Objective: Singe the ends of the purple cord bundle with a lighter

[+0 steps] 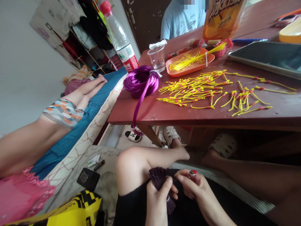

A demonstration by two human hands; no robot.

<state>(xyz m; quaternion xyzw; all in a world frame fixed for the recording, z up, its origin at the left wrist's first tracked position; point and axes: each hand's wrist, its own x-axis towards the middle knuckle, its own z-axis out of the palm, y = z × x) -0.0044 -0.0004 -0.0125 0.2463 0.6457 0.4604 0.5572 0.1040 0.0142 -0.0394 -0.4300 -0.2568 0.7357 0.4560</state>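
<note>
My left hand is wrapped round a bundle of dark purple cords, held over my lap. The cord ends fan out above the thumb, and more of the bundle, with a pale tie round it, shows below. Close on its right, my right hand is closed, thumb and forefinger pinched together beside the bundle. A small red thing with a metal-looking end, like a lighter, sticks up from the right fingers. Whether a strand is between the pinched fingertips is too fine to tell.
On the red table lie a purple cord coil, knotted yellow cords, an orange tray, a plastic cup, a bottle and a tablet. A person sits opposite; another lies on the bed at left.
</note>
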